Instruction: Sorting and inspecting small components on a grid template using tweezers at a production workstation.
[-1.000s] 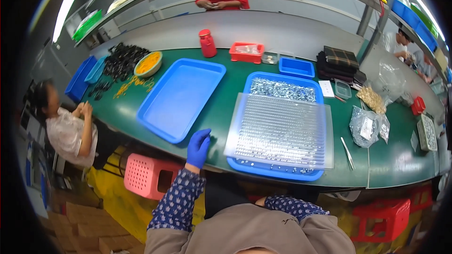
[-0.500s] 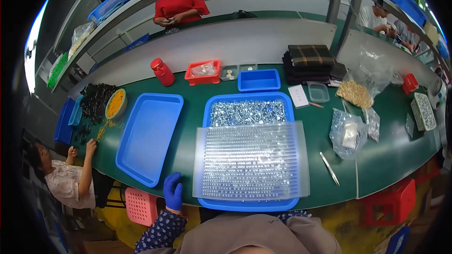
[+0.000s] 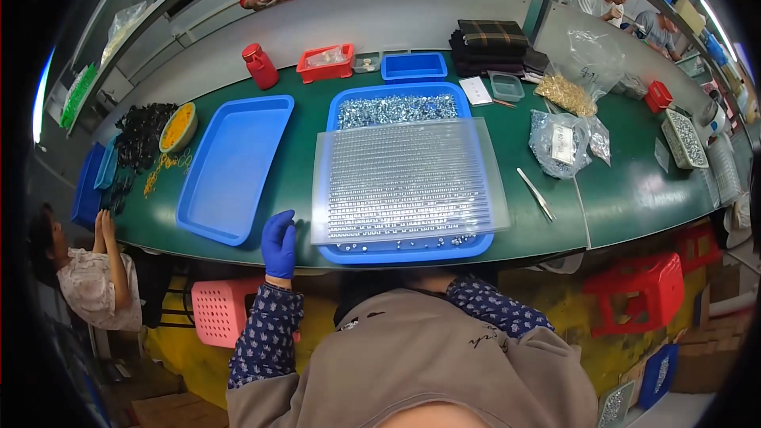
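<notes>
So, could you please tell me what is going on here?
The blue-gloved left hand is by the near edge of the green table, between the left blue tray and the right blue tray, holding nothing visible. The right hand is mostly hidden near the lap. A translucent sheet lies over the right tray; shiny pieces show beyond it.

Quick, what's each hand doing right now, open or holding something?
Left hand: loosely open, nothing visibly held.
Right hand: mostly hidden, so its grip cannot be told.
</notes>
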